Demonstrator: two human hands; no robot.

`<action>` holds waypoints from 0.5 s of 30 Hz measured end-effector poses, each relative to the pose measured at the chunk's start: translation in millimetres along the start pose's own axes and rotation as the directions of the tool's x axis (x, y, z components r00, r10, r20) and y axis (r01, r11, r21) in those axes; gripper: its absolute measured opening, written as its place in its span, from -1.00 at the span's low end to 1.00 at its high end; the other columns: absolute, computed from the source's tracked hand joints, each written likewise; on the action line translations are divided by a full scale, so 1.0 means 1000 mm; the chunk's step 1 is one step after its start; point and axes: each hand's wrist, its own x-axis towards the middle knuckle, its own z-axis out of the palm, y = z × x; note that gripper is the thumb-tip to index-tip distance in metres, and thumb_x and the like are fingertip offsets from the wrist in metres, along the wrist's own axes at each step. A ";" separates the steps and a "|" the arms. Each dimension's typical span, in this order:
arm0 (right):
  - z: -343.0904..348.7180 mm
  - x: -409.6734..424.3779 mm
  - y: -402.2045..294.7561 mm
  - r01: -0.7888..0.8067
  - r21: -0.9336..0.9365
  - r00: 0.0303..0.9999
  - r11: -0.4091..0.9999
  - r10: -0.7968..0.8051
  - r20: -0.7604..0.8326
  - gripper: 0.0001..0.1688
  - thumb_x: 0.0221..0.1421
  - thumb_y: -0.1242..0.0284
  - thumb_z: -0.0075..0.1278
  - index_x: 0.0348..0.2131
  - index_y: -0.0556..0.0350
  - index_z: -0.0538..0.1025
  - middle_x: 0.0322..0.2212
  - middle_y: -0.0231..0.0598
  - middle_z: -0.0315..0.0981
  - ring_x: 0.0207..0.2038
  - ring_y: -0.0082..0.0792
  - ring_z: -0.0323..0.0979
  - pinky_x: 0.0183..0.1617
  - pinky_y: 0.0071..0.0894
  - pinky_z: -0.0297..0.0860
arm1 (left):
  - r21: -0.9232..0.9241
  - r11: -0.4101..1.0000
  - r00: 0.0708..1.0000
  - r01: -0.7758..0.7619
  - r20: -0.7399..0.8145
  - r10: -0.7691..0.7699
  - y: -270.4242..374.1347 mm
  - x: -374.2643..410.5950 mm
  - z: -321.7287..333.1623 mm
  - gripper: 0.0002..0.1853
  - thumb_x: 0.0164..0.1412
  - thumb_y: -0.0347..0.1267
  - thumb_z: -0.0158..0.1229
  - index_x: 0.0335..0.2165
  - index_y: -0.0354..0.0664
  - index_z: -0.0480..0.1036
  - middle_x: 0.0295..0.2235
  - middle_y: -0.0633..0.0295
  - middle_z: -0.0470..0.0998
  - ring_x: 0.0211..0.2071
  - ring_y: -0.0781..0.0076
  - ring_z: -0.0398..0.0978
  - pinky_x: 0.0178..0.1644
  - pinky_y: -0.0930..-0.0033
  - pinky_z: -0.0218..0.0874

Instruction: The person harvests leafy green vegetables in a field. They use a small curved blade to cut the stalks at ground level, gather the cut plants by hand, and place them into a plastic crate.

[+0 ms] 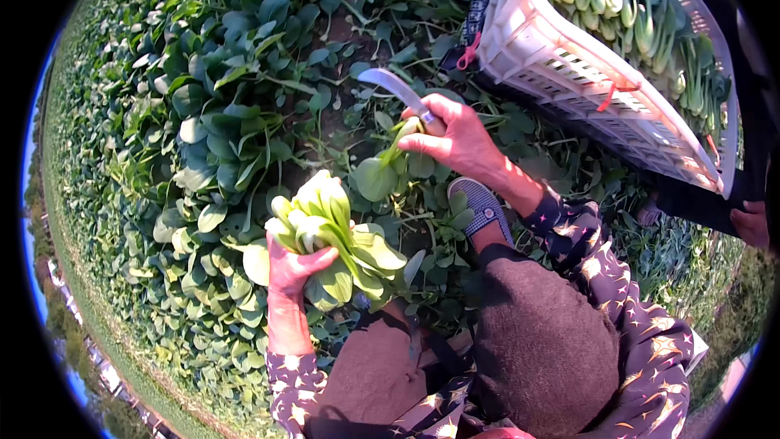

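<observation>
My left hand point(298, 268) is closed around a bunch of leafy greens point(320, 207) that look like bok choy, pale stem ends up and leaves hanging to the right. Above and to the right of it, my right hand point(454, 137) grips a knife with a curved blade point(390, 86), which points up and left. Between the thumb and fingers of that same hand is a small green plant point(375, 178), its leaves drooping below. Most of the knife's handle is hidden in the palm.
A white plastic crate point(585, 85) filled with harvested greens point(661, 36) stands at the upper right. Another person's hand point(752, 222) shows at the right edge. Dense leafy plants point(225, 134) grow on the left. My patterned shoe point(481, 207) is among low plants.
</observation>
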 end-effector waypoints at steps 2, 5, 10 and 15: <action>-0.004 -0.009 -0.013 -0.003 0.006 0.963 1.000 0.001 0.271 -0.52 -0.06 0.32 0.35 -0.17 0.16 0.53 -0.50 -0.54 0.32 -0.43 -0.68 0.23 -0.34 -0.59 0.24 | -0.005 0.998 0.996 0.063 -0.056 -0.063 0.005 -0.006 0.005 -0.28 -0.24 -0.58 0.38 0.01 -0.41 0.37 -0.14 0.06 0.55 -0.13 0.22 0.56 0.01 0.15 0.41; 0.005 -0.010 -0.025 -0.011 0.290 0.935 0.957 -0.093 0.343 -0.49 -0.06 0.29 0.35 -0.14 0.11 0.54 -0.54 -0.58 0.32 -0.44 -0.73 0.21 -0.37 -0.59 0.21 | 0.172 0.985 0.999 0.022 -0.031 -0.017 -0.005 0.013 0.011 -0.32 -0.30 -0.51 0.43 -0.07 -0.38 0.45 -0.17 0.16 0.57 -0.18 0.41 0.54 -0.03 0.36 0.35; -0.007 -0.005 -0.048 -0.137 0.187 0.925 0.973 0.058 0.376 -0.55 -0.04 0.37 0.34 -0.17 0.17 0.53 -0.49 -0.59 0.35 -0.41 -0.75 0.21 -0.34 -0.64 0.22 | 0.046 0.991 0.991 0.127 0.042 -0.129 -0.008 0.039 0.023 -0.31 -0.28 -0.49 0.42 -0.04 -0.32 0.44 -0.19 0.23 0.56 -0.18 0.47 0.50 -0.04 0.39 0.33; -0.010 -0.002 -0.017 -0.194 0.117 0.929 0.974 0.145 0.340 -0.58 -0.06 0.42 0.34 -0.17 0.14 0.56 -0.50 -0.60 0.41 -0.46 -0.76 0.26 -0.38 -0.69 0.23 | -0.087 0.972 0.975 0.220 0.040 -0.217 -0.040 0.049 0.002 -0.26 -0.32 -0.54 0.44 -0.03 -0.27 0.41 -0.18 0.24 0.56 -0.15 0.45 0.50 0.02 0.38 0.30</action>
